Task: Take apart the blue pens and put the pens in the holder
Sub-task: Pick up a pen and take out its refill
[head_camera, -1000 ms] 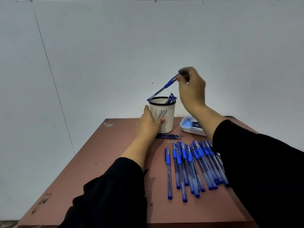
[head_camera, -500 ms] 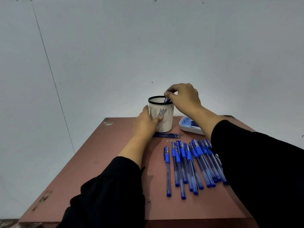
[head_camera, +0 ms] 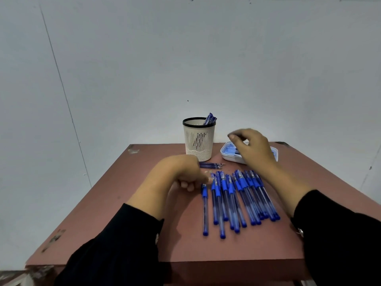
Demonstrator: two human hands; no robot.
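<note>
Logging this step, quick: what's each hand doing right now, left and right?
Left hand: fingers curled above the table beside the blue pens; blurred, so any grip cannot be told.
Right hand: loosely curled, holding nothing, above the white tray.

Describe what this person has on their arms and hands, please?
Both arms are in long black sleeves that end near the wrists. The left hand and right hand are bare, with no gloves. A small metallic thing shows at the right sleeve's cuff, too small to identify.

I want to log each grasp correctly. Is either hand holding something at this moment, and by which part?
Nothing is held. The right hand hangs empty over the white tray. The left hand, fingers loosely curled, is beside the top ends of the blue pens, gripping none.
</note>
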